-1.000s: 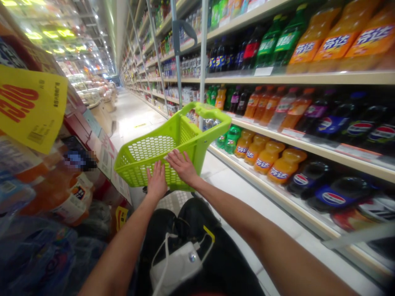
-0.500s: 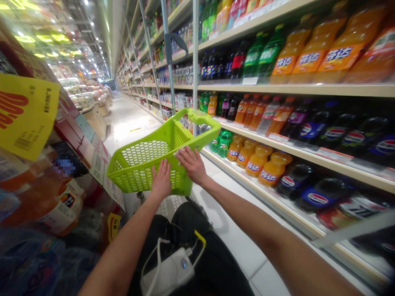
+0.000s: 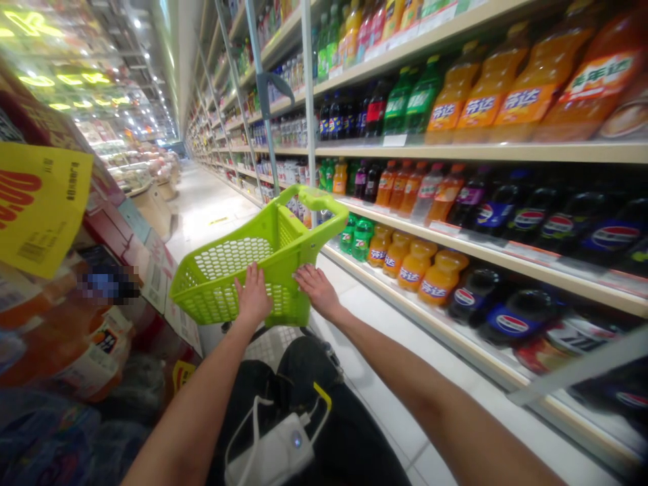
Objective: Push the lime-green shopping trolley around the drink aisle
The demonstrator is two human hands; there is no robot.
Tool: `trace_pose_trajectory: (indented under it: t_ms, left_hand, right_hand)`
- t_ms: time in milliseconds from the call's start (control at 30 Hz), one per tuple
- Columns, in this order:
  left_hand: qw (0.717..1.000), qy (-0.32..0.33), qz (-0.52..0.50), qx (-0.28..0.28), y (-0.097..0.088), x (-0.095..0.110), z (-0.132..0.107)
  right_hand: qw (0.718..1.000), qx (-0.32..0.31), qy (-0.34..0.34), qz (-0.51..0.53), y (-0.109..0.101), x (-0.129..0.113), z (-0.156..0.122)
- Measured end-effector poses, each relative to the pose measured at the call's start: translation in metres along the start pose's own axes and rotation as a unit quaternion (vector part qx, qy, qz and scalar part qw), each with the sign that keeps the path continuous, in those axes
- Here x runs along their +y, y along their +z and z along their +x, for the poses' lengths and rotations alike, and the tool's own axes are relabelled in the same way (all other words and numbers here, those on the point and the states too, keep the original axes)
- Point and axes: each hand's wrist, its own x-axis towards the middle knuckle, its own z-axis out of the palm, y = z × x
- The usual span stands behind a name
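Head view shows left hand (image 3: 255,295) and right hand (image 3: 318,291) unclamped, fingers extended against the green cart's (image 3: 284,270) near side, apparently pushing or steadying it; further pushing would need even pressure.

Left forearm (image 3: 197,398) and right forearm (image 3: 420,388) both bare, stretched forward, converging. Left hand (image 3: 256,298) back upward, fingers (image 3: 254,275) extended, slightly spread, pointing ahead. Right hand (image 3: 320,290) alongside, apart from the left; its fingers straight, close together, angled inward to the left
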Motion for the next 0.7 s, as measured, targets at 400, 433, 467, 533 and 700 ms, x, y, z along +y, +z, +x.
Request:
trace_pose_trajectory:
  t_ms: [400, 433, 467, 533, 700]
  left_hand:
    - [0.999, 0.050, -0.010, -0.007, -0.010, -0.003, 0.002]
    - [0.998, 0.060, -0.010, -0.009, -0.011, -0.004, 0.002]
    - [0.997, 0.069, -0.009, -0.011, -0.011, -0.006, 0.002]
    - [0.996, 0.090, -0.008, -0.012, -0.010, -0.012, 0.001]
    - [0.999, -0.014, -0.013, -0.027, -0.003, -0.041, -0.005]
  right_hand:
    - [0.998, 0.044, 0.052, -0.001, -0.007, -0.012, 0.068]
    - [0.999, 0.028, 0.047, -0.002, 0.000, -0.015, 0.061]
    - [0.999, 0.013, 0.042, -0.004, 0.007, -0.017, 0.053]
    - [0.999, -0.016, 0.033, -0.009, 0.019, -0.020, 0.036]
    - [0.996, -0.089, -0.009, 0.000, 0.031, -0.020, 0.006]
